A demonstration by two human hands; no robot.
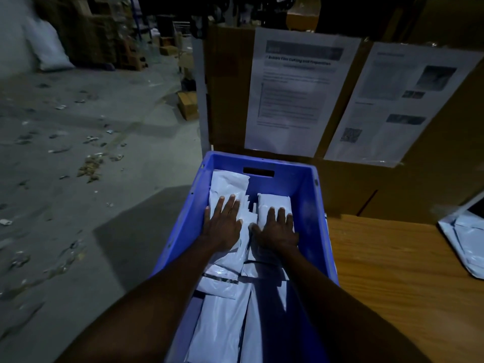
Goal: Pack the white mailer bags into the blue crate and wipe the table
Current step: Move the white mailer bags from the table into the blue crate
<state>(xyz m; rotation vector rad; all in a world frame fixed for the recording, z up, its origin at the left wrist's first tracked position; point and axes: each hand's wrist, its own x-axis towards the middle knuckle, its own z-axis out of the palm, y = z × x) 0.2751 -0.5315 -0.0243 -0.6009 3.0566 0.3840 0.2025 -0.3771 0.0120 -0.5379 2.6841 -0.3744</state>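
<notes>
Mailer bags (228,185) are pressed into the blue crate (313,203) by the spread left hand (222,227) and right hand (277,231). 1 pile (468,241) is left on the table (392,273).

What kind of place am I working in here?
Probably a warehouse packing station: instruction sheets taped to cardboard, a carton on the littered concrete floor, and a crate of mailers.

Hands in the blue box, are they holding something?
Nothing is held. The left hand and right hand press flat, fingers straight, on the white mailer bags in the blue crate.
</notes>
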